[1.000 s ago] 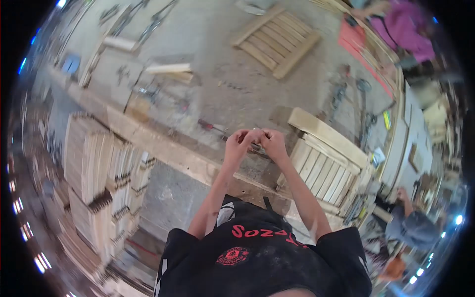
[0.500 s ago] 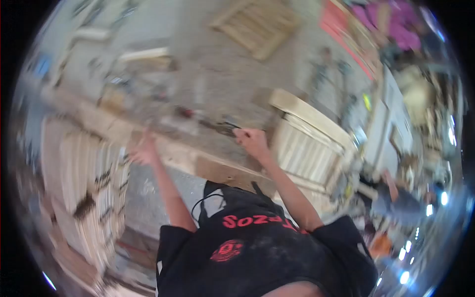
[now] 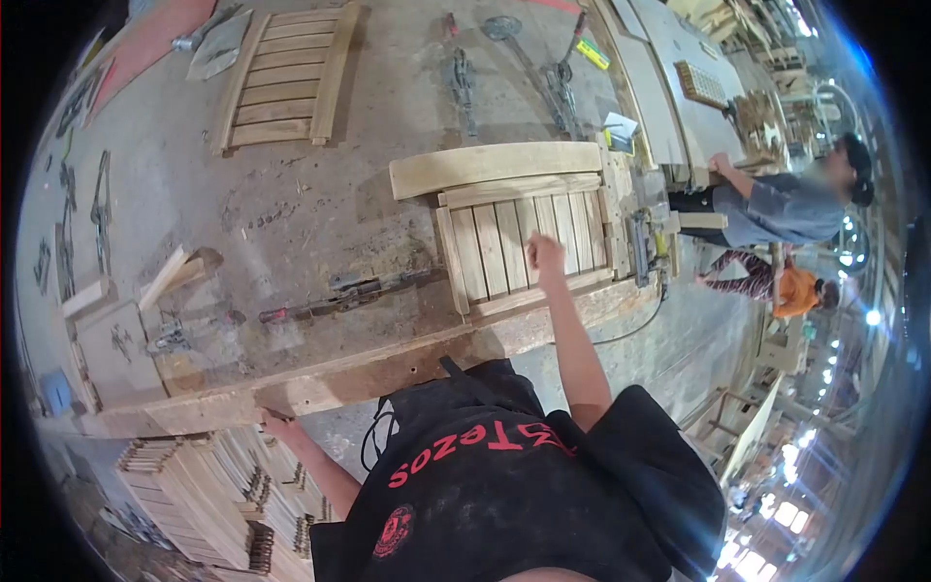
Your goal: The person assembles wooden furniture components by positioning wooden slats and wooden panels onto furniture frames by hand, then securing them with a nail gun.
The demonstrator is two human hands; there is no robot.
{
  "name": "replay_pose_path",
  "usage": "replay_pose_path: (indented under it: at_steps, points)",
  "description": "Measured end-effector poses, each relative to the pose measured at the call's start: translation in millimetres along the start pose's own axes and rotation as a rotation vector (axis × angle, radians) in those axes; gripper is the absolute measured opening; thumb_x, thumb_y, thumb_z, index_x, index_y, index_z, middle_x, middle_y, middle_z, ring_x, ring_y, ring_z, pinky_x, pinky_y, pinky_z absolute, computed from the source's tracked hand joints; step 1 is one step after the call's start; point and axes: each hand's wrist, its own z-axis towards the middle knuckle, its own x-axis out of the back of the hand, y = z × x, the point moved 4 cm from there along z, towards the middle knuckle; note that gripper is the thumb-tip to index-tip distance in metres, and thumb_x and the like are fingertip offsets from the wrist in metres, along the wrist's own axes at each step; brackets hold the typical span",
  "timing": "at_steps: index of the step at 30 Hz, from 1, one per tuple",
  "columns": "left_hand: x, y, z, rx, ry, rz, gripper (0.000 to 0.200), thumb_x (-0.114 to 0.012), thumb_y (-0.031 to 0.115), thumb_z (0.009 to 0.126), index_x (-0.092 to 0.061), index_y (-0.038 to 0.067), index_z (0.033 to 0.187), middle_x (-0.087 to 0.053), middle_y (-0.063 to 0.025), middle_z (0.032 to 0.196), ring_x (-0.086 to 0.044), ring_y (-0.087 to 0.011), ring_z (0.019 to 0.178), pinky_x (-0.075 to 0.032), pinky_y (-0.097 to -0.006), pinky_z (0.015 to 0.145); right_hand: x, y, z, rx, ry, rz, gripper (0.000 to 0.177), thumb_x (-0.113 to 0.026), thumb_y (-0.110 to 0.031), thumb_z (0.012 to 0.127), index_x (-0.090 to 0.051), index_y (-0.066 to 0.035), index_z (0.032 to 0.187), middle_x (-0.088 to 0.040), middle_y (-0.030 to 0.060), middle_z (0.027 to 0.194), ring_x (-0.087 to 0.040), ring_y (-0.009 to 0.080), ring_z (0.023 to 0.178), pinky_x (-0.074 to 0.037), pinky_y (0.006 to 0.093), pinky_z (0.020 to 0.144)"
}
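My right hand (image 3: 545,254) is closed in a fist over a slatted wooden panel (image 3: 504,238); anything inside it is hidden. Along the far side of this panel lies a wide, slightly curved board (image 3: 495,167). My left hand (image 3: 279,423) is at the front edge of the workbench (image 3: 378,378), its fingers slightly apart and nothing visible in them. A long clamp (image 3: 354,293) lies on the bench between the hands, left of the panel.
Another slatted panel (image 3: 288,78) lies at the back left. More clamps (image 3: 464,82) and a yellow-green tool (image 3: 593,54) are farther back. Wooden parts are stacked (image 3: 189,495) below the bench on the left. At the right stand a person in grey (image 3: 790,209) and one in orange (image 3: 798,293).
The view has turned and is sharper. My right hand is now over the slatted panel, away from the clamp area. My left hand, spread before, is now lower at the bench edge.
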Motion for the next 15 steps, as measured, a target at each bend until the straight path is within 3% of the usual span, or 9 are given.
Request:
replay_pose_path:
  at_steps: [2, 6, 8, 11, 15]
  points:
    - [-3.0, 8.5, -22.0, -0.053, 0.045, 0.049, 0.042, -0.055, 0.028, 0.095, -0.054, -0.002, 0.124, -0.059, -0.0141, 0.120, -0.061, -0.0286, 0.104, -0.054, -0.0393, 0.083, 17.4, 1.6, 45.0, 0.001, 0.104, 0.120, 0.027, -0.060, -0.025, 0.090, -0.059, -0.008, 0.068, -0.049, -0.0003, 0.053, -0.042, 0.0093, 0.039, -0.026, 0.0258, 0.035]
    - [48.1, -4.1, 19.5, 0.031, 0.252, 0.170, 0.042, -0.053, 0.028, 0.094, -0.049, 0.006, 0.130, -0.056, -0.0172, 0.125, -0.062, -0.0336, 0.098, -0.054, -0.0445, 0.079, 19.9, -21.8, 96.3, -0.081, 0.211, 0.209, 0.025, -0.062, -0.019, 0.086, -0.055, -0.008, 0.065, -0.048, 0.0017, 0.052, -0.043, 0.0122, 0.039, -0.026, 0.0258, 0.036]
    - [31.4, 22.7, -19.1, -0.040, 0.382, 0.122, 0.040, -0.050, 0.026, 0.094, -0.051, 0.004, 0.127, -0.059, -0.0183, 0.121, -0.064, -0.0334, 0.094, -0.054, -0.0439, 0.077, 14.6, -15.0, 125.9, -0.099, 0.142, 0.289, 0.022, -0.062, -0.015, 0.084, -0.054, -0.007, 0.065, -0.048, 0.0030, 0.053, -0.043, 0.0134, 0.039, -0.027, 0.0266, 0.035]
    - [-20.4, 74.5, -88.9, -0.240, 0.432, 0.721, 0.040, -0.046, 0.025, 0.093, -0.054, 0.001, 0.123, -0.062, -0.0201, 0.116, -0.066, -0.0320, 0.093, -0.053, -0.0426, 0.077, 12.2, -13.8, 139.0, -0.109, 0.136, 0.364, 0.018, -0.061, -0.010, 0.082, -0.054, -0.006, 0.065, -0.050, 0.0047, 0.053, -0.043, 0.0144, 0.039, -0.028, 0.0274, 0.035]
    - [-57.1, 89.3, -109.6, -0.372, 0.378, 0.533, 0.038, -0.046, 0.024, 0.093, -0.054, -0.002, 0.119, -0.064, -0.0188, 0.113, -0.067, -0.0307, 0.088, -0.053, -0.0397, 0.076, 13.1, -5.9, 143.5, -0.120, 0.224, 0.380, 0.018, -0.060, -0.008, 0.081, -0.053, -0.006, 0.064, -0.051, 0.0054, 0.053, -0.044, 0.0148, 0.039, -0.029, 0.0278, 0.034]
